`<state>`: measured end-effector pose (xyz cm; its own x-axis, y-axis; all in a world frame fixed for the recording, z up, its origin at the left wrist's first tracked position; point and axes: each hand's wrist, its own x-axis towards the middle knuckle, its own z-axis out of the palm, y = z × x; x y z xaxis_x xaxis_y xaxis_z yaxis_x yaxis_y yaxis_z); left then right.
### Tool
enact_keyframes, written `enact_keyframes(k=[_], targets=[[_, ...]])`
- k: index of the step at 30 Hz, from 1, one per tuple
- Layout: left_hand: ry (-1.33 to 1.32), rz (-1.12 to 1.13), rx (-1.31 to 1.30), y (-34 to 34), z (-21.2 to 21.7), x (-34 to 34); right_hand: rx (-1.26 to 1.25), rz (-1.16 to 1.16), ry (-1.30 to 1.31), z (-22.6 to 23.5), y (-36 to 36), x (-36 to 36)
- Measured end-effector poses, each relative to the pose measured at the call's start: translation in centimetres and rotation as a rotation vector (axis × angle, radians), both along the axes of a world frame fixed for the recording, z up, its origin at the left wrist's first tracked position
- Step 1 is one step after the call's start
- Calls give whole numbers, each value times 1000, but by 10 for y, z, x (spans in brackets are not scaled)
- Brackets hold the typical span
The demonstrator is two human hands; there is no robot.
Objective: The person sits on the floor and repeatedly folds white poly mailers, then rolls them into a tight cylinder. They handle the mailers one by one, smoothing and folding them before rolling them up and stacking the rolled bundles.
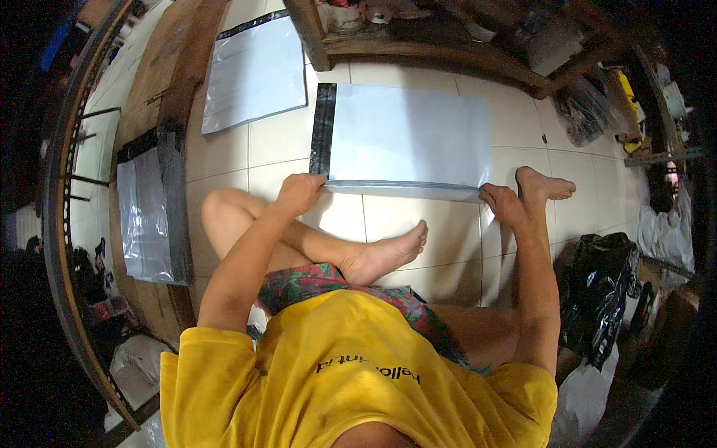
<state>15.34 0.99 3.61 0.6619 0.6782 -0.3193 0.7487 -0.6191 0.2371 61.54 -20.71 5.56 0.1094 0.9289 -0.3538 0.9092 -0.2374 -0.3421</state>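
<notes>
A stack of pale grey plastic mailing bags (407, 131) with a black strip along its left end lies before me over the tiled floor. My left hand (302, 193) is closed on its near left corner, by the black strip. At the near right corner my right hand (502, 204) has its fingers closed on the same stack. Along the near edge, between both hands, several layers show. The thumbs and fingertips are partly hidden by the bags and by my knuckles.
Another bag stack (254, 75) lies on the floor at the far left. A third bag stack (149, 213) rests on a wooden plank (157, 89) at left. Wooden shelving (441, 60) stands at the back. Black plastic (597, 291) is heaped at right. My bare foot (392, 254) is near the stack.
</notes>
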Motion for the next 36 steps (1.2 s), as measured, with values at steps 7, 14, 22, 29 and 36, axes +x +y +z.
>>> enact_keyframes(k=[7,14,22,29,36], targets=[[-208,312,-380,37,-24,0,-136,-321,155,-28,-13,11],[-89,381,-368,38,-22,15,377,129,-373,-7,-18,-52],[-258,-332,313,3,13,14,171,194,-427,-18,-19,-73],[-171,-71,-193,46,3,14,125,16,-47,-26,-9,-22],[-406,621,-560,65,-33,3,86,-752,319,-47,-16,5]])
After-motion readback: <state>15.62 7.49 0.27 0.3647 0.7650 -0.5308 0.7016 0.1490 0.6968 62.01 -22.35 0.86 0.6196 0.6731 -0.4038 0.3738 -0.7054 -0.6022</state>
